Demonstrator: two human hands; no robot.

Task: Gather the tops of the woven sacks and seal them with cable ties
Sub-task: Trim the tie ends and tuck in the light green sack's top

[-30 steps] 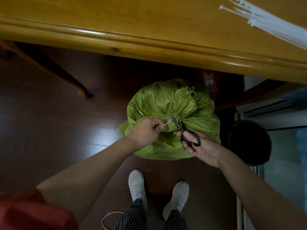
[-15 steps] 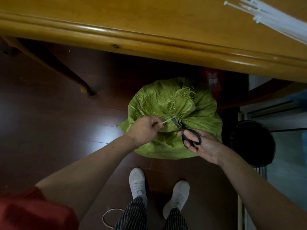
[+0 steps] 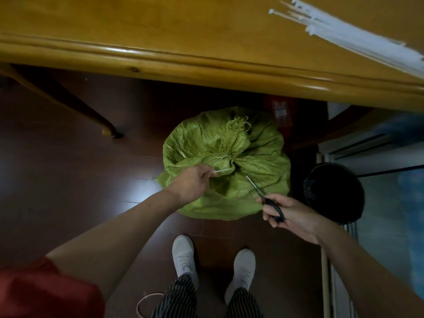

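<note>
At 8 o'clock on the green sack point(image 3: 227, 143), the left hand point(image 3: 190, 182) pinches the cable tie point(image 3: 223, 171). The right hand point(image 3: 292, 215) grips the scissors point(image 3: 263, 195) at 4 o'clock.

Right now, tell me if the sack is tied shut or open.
Shut: the sack has its neck gathered, a cable tie cinched round it, tail pinched by the left hand.

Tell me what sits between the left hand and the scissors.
Head view: only bare green sack fabric lies between the left hand and the scissors.

Glossy wooden table point(image 3: 160, 31) above dark floorboards point(image 3: 57, 180).
</note>
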